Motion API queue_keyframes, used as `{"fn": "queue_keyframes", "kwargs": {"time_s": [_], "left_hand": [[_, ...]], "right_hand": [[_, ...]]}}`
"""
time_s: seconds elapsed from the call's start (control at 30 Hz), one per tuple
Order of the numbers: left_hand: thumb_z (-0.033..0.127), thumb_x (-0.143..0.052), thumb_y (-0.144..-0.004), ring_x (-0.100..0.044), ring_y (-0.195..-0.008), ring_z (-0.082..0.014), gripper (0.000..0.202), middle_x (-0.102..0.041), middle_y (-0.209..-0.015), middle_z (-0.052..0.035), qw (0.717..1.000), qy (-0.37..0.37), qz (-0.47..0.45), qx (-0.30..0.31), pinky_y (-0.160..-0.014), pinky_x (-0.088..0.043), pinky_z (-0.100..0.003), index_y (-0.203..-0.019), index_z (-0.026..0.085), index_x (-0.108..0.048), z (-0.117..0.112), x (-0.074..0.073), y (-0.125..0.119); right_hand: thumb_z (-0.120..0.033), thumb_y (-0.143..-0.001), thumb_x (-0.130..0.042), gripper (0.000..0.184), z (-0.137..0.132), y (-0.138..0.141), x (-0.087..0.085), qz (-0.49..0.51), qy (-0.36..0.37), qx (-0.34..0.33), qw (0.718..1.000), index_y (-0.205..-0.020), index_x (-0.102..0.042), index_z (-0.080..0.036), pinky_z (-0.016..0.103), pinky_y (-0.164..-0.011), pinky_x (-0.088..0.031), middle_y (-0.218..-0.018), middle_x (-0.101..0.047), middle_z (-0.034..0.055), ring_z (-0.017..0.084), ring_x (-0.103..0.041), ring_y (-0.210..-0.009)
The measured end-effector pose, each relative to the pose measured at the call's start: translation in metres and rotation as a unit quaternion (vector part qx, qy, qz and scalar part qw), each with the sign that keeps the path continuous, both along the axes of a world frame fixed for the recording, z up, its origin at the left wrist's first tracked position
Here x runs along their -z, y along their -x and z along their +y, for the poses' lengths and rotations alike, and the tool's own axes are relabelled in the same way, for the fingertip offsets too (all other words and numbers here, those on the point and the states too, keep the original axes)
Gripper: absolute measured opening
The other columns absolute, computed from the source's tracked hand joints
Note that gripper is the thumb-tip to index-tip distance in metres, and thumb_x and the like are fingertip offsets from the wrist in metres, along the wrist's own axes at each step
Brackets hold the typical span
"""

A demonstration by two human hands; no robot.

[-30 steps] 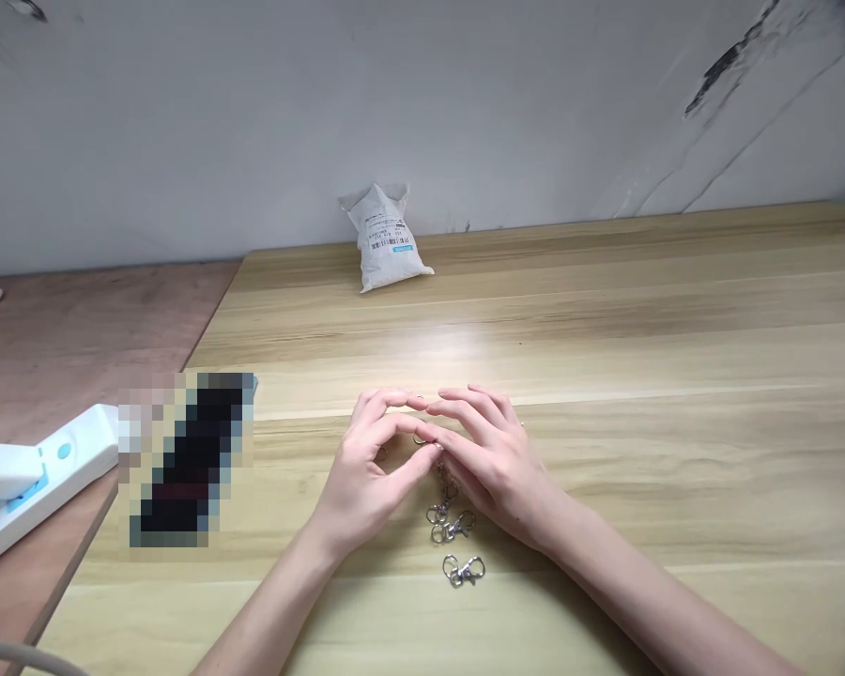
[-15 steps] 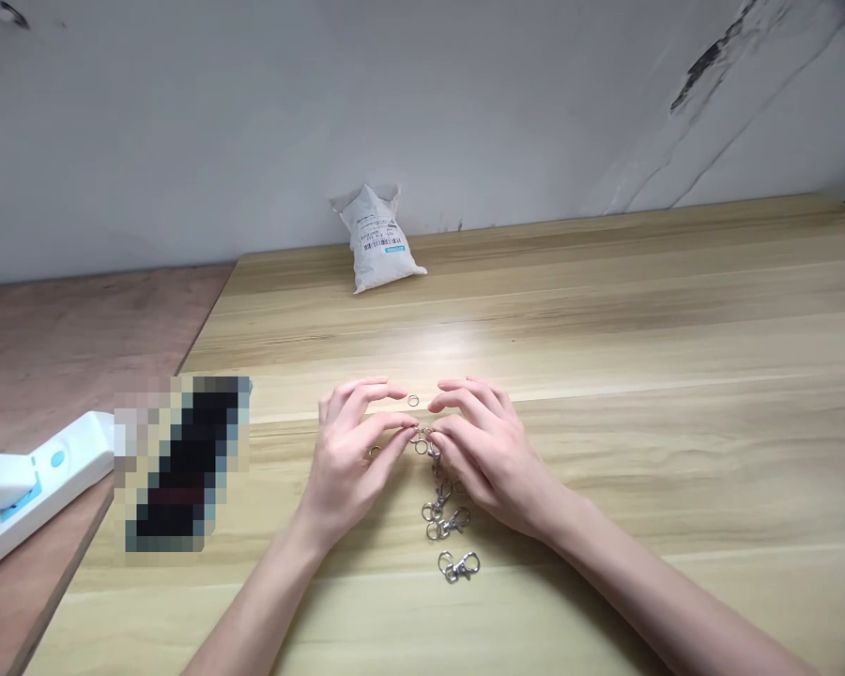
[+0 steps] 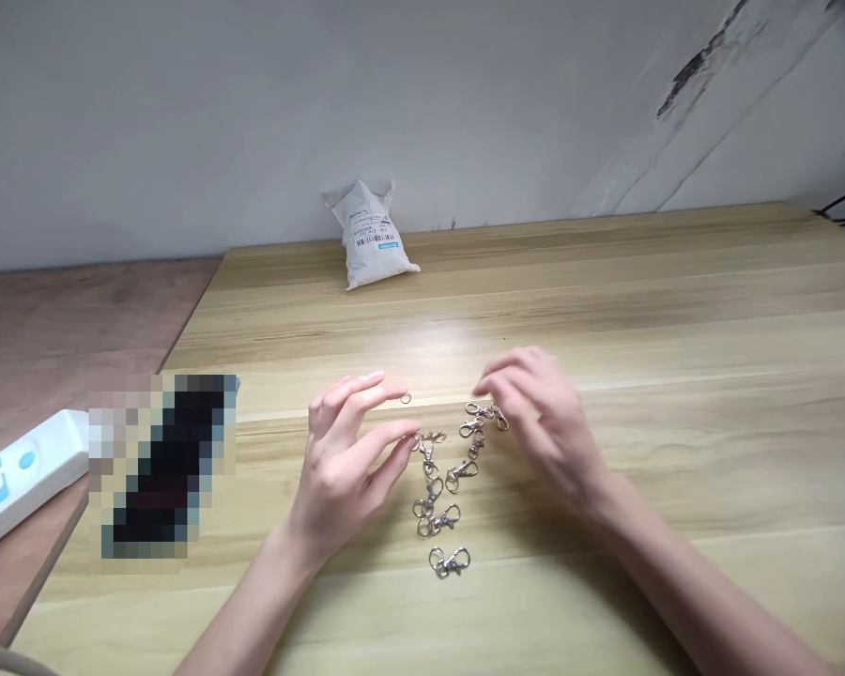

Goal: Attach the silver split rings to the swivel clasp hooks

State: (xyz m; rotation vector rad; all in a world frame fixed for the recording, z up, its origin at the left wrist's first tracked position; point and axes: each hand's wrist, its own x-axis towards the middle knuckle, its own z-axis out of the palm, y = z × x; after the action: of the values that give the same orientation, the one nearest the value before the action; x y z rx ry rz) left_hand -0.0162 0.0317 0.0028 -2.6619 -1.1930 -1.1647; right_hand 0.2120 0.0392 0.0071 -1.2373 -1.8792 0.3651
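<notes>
Thumb and index finger of my left hand (image 3: pixel 345 460) are pinched on a small split ring, mostly hidden by the fingertips. Just beyond its other fingers, a loose split ring (image 3: pixel 406 398) lies on the table. Close to the pinch are another ring (image 3: pixel 435 437) and an upright-lying lobster clasp (image 3: pixel 428 455). My right hand (image 3: pixel 542 422), slightly blurred, hovers with bent, parted fingers over a group of lobster clasps (image 3: pixel 479 410); nothing shows in it. Several clasps with rings on them form a column between the hands, the nearest clasp (image 3: pixel 451 562) lowest.
A white plastic parcel bag (image 3: pixel 373 235) stands at the back of the wooden table (image 3: pixel 676 376), near the wall. To the left are a pixelated dark object (image 3: pixel 169 460) and a white power strip (image 3: pixel 28 474) with a plug in it. Cables show at the far right.
My right hand has moved away from the left, to the right and up, uncovering several clasps. My left hand keeps its pinch. The view has shifted slightly.
</notes>
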Motion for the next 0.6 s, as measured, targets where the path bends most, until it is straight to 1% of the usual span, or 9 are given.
{"fn": "queue_keyframes", "kwargs": {"time_s": [0.03, 0.1, 0.17, 0.23, 0.33, 0.4, 0.5, 0.53, 0.6], "left_hand": [[0.009, -0.065, -0.08, -0.051, -0.121, -0.0264, 0.018, -0.065, -0.114, -0.0057, 0.999, 0.034, -0.011, 0.023, -0.1, -0.042, -0.049, -0.091, 0.024, -0.068, 0.0, -0.001, 0.001], [0.01, -0.063, -0.08, -0.048, -0.123, -0.0268, 0.016, -0.063, -0.115, -0.0057, 0.992, 0.099, -0.015, 0.072, -0.099, -0.043, -0.048, -0.088, 0.023, -0.067, -0.001, -0.003, 0.001], [0.011, -0.061, -0.08, -0.046, -0.126, -0.0268, 0.014, -0.062, -0.118, -0.0055, 0.981, 0.154, 0.004, 0.114, -0.099, -0.043, -0.047, -0.085, 0.023, -0.066, -0.003, -0.004, -0.001], [0.011, -0.06, -0.081, -0.043, -0.129, -0.0264, 0.014, -0.061, -0.12, -0.005, 0.971, 0.193, 0.03, 0.139, -0.1, -0.042, -0.046, -0.084, 0.023, -0.066, -0.005, -0.003, -0.003], [0.009, -0.057, -0.08, -0.041, -0.131, -0.0261, 0.019, -0.059, -0.125, -0.0041, 0.965, 0.208, 0.062, 0.149, -0.103, -0.039, -0.048, -0.089, 0.024, -0.066, -0.006, 0.0, -0.004], [0.008, -0.055, -0.081, -0.042, -0.129, -0.0264, 0.026, -0.056, -0.129, -0.0054, 0.974, 0.19, 0.066, 0.106, -0.103, -0.038, -0.049, -0.099, 0.024, -0.065, -0.003, 0.005, -0.001], [0.014, -0.054, -0.087, -0.046, -0.123, -0.027, 0.032, -0.056, -0.129, -0.0095, 0.985, 0.153, 0.082, -0.016, -0.098, -0.04, -0.049, -0.117, 0.023, -0.059, 0.006, 0.013, 0.003], [0.017, -0.053, -0.089, -0.048, -0.12, -0.0271, 0.031, -0.057, -0.126, -0.01, 0.984, 0.143, 0.096, -0.042, -0.097, -0.04, -0.048, -0.119, 0.022, -0.059, 0.009, 0.016, 0.004], [0.02, -0.054, -0.091, -0.051, -0.115, -0.0266, 0.028, -0.061, -0.12, -0.0095, 0.983, 0.124, 0.123, -0.059, -0.096, -0.039, -0.047, -0.118, 0.022, -0.06, 0.012, 0.02, 0.005]], "right_hand": [[-0.029, -0.097, -0.043, 0.028, 0.008, -0.013, 0.002, 0.003, 0.0, 0.038, 0.999, -0.079, -0.063, -0.02, 0.037, -0.074, -0.041, -0.08, -0.063, 0.005, 0.02, -0.056, -0.079], [-0.03, -0.094, -0.05, 0.022, 0.02, -0.035, 0.007, -0.006, 0.036, 0.042, 0.998, -0.084, -0.065, -0.019, 0.032, -0.066, -0.042, -0.077, -0.062, 0.0043, 0.017, -0.054, -0.069], [-0.031, -0.094, -0.052, 0.022, 0.026, -0.049, 0.011, -0.053, 0.082, -0.001, 0.995, -0.085, -0.068, -0.018, 0.029, -0.058, -0.039, -0.069, -0.06, 0.0021, 0.013, -0.049, -0.059], [-0.033, -0.092, -0.055, 0.021, 0.026, -0.053, 0.013, -0.091, 0.112, -0.045, 0.988, -0.092, -0.07, -0.018, 0.027, -0.055, -0.038, -0.072, -0.06, 0.0015, 0.012, -0.049, -0.056], [-0.036, -0.09, -0.059, 0.02, 0.021, -0.049, 0.015, -0.142, 0.125, -0.085, 0.978, -0.099, -0.071, -0.021, 0.025, -0.055, -0.039, -0.078, -0.063, 0.0016, 0.011, -0.053, -0.059], [-0.036, -0.09, -0.059, 0.019, 0.019, -0.044, 0.018, -0.186, 0.109, -0.085, 0.973, -0.098, -0.072, -0.023, 0.024, -0.054, -0.038, -0.08, -0.064, 0.0017, 0.011, -0.055, -0.059], [-0.033, -0.092, -0.057, 0.02, 0.017, -0.039, 0.023, -0.248, 0.061, -0.07, 0.964, -0.092, -0.074, -0.024, 0.025, -0.05, -0.034, -0.079, -0.065, 0.0011, 0.01, -0.054, -0.055], [-0.032, -0.092, -0.056, 0.02, 0.017, -0.037, 0.024, -0.26, 0.044, -0.066, 0.962, -0.09, -0.074, -0.024, 0.025, -0.049, -0.032, -0.078, -0.065, 0.0008, 0.01, -0.053, -0.053], [-0.028, -0.093, -0.053, 0.023, 0.016, -0.033, 0.025, -0.278, 0.018, -0.063, 0.958, -0.086, -0.074, -0.024, 0.025, -0.047, -0.028, -0.075, -0.065, 0.0002, 0.01, -0.052, -0.052]]}}
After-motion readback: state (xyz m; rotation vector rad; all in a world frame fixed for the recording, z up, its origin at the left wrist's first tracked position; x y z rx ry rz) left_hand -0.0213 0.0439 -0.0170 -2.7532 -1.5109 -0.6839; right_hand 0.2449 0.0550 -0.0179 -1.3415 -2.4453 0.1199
